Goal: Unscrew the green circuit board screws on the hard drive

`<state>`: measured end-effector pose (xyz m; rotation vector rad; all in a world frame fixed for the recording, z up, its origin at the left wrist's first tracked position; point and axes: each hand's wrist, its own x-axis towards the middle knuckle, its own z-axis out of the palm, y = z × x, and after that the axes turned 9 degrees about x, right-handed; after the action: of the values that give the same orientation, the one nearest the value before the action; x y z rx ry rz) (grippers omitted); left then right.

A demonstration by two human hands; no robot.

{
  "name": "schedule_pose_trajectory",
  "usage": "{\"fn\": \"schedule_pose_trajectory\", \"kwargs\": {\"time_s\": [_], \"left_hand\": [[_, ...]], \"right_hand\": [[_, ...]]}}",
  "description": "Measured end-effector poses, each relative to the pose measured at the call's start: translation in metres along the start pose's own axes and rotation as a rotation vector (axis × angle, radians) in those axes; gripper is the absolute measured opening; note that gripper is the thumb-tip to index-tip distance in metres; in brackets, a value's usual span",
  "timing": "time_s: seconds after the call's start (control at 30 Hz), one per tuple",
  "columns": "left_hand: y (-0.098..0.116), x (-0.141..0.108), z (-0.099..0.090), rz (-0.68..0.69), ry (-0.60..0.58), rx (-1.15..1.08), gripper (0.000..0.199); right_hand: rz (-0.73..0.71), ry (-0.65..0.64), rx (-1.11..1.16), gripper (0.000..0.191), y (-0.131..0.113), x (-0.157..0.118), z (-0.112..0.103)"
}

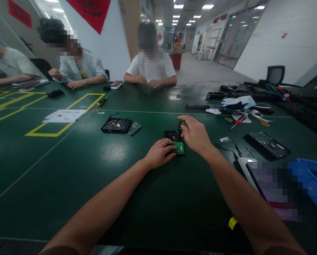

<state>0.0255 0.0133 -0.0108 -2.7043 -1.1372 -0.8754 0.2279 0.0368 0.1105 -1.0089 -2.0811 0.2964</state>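
Note:
A small black hard drive [170,134] with a green circuit board [179,148] on its near part lies on the green table. My left hand [161,152] rests on its left side, fingers closed on the drive and board. Above the drive's right side, my right hand [195,134] grips an upright screwdriver with a black and yellow handle [182,124]. The screwdriver's tip is too small to make out. To the left lie an opened black drive [116,125] and a loose circuit board [134,129].
Another drive [267,144] lies at the right, near a blue bin [315,184] and a tablet-like device [267,191]. Farther back are a dark screwdriver [197,106], a red one [237,122], cloth [238,102] and cables. People sit across the table.

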Motion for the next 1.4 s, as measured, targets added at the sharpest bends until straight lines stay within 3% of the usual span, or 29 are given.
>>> {"fn": "schedule_pose_trajectory", "kwargs": {"time_s": [0.33, 0.57, 0.87, 1.13, 1.4], "left_hand": [[-0.0014, 0.0, 0.0, 0.009, -0.001, 0.006, 0.032], [0.001, 0.0007, -0.0009, 0.005, 0.005, 0.017, 0.031], [0.0007, 0.0006, -0.0015, 0.005, 0.0, 0.018, 0.032], [-0.0007, 0.0003, 0.0009, 0.012, 0.013, 0.01, 0.032], [0.0002, 0.0005, -0.0005, 0.005, 0.001, 0.023, 0.032]], "right_hand": [[0.078, 0.072, -0.131, 0.02, -0.0014, -0.0011, -0.001], [0.036, 0.033, 0.019, 0.033, 0.0015, -0.0001, 0.0009], [0.064, 0.073, -0.165, 0.024, -0.0037, -0.0024, -0.0002], [0.018, 0.053, -0.012, 0.03, -0.0009, -0.0004, 0.0017], [0.044, 0.074, -0.098, 0.023, -0.0004, -0.0009, -0.0002]]}}
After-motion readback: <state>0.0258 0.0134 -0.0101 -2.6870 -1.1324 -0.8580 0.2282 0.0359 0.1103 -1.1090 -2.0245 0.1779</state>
